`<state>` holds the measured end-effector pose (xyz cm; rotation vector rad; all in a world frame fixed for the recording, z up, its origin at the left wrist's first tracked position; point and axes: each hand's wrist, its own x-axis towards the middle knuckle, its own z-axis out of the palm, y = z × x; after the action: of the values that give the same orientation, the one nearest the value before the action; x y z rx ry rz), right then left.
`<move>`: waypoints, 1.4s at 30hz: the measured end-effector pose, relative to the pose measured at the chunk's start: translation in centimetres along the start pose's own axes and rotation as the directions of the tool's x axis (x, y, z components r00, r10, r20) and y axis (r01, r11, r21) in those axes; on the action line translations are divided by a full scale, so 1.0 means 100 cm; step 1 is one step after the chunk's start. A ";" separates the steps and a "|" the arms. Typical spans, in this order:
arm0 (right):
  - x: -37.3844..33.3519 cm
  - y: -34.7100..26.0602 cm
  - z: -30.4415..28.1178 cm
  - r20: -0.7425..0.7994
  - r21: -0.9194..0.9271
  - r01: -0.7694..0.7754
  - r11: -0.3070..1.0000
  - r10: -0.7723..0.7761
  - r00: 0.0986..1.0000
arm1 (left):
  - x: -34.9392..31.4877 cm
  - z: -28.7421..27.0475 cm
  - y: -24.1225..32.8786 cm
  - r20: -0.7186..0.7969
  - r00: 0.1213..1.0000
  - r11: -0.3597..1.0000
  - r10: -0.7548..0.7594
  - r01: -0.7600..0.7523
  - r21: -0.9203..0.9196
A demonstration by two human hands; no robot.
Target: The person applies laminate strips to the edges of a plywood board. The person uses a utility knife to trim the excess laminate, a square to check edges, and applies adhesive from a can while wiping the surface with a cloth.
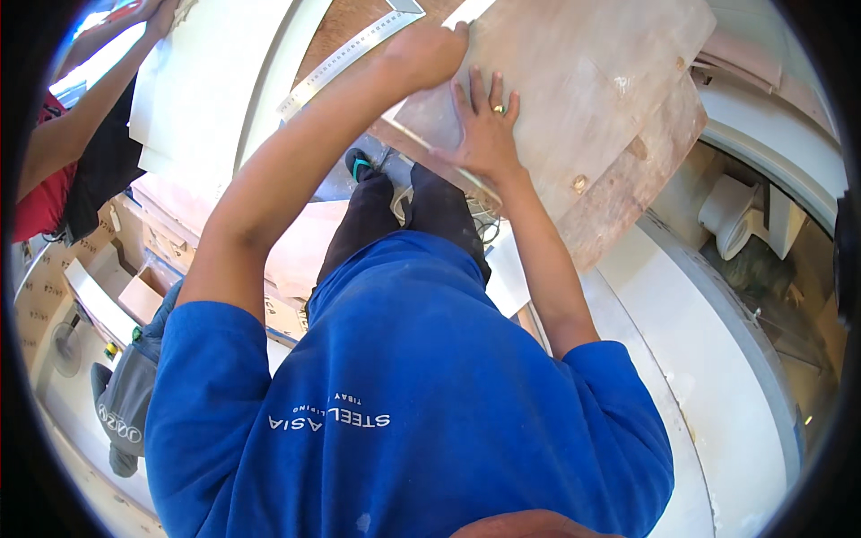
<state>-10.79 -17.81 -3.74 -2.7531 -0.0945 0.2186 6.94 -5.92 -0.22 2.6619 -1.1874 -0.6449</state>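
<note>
My right hand (489, 130) lies flat with spread fingers on a large, pale, dusty board (583, 117), near its front left edge. A ring shows on one of its fingers. My left hand (429, 56) is closed, with curled fingers, at the board's left edge, beside the end of a white strip (469, 11). What it grips, if anything, is hidden. A metal try square (336, 70) with a ruled blade lies on a brown surface (345, 27) just left of my left hand, partly beneath my forearm.
White panels (211, 90) are stacked at the left, next to another person's arm (85, 125). Someone in a grey top (130, 403) is lower left, near cardboard boxes (139, 296). A white toilet (728, 215) stands at the right. Cables (487, 224) lie near my legs.
</note>
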 end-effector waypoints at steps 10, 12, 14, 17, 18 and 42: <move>0.015 0.017 -0.003 -0.039 -0.027 -0.015 1.000 0.014 0.999 | 0.022 0.007 -0.005 -0.092 0.990 0.994 0.103 -0.098 0.056; 0.014 0.018 0.000 -0.059 -0.005 0.004 1.000 -0.004 0.998 | 0.018 0.007 -0.004 -0.069 0.992 0.988 0.106 -0.097 0.117; 0.014 0.018 0.000 -0.055 -0.012 -0.003 1.000 0.003 0.998 | 0.011 0.011 -0.008 -0.041 0.993 0.985 0.110 -0.104 0.137; 0.015 0.018 0.001 -0.064 -0.007 -0.011 1.000 0.010 0.998 | -0.029 0.024 -0.015 -0.032 0.991 0.985 0.128 -0.123 0.122; 0.014 0.017 0.001 -0.066 -0.003 -0.007 1.000 0.007 0.998 | -0.044 0.031 -0.016 -0.066 0.989 0.985 0.130 -0.121 0.123; 0.021 0.010 -0.007 -0.007 -0.031 0.015 0.999 -0.015 1.000 | -0.287 0.025 -0.016 0.060 0.903 0.783 -0.426 0.401 -0.476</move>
<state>-8.59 -18.86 -3.73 -2.7830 -0.1173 0.2055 -10.04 16.44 6.26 2.4762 -0.3384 -0.8016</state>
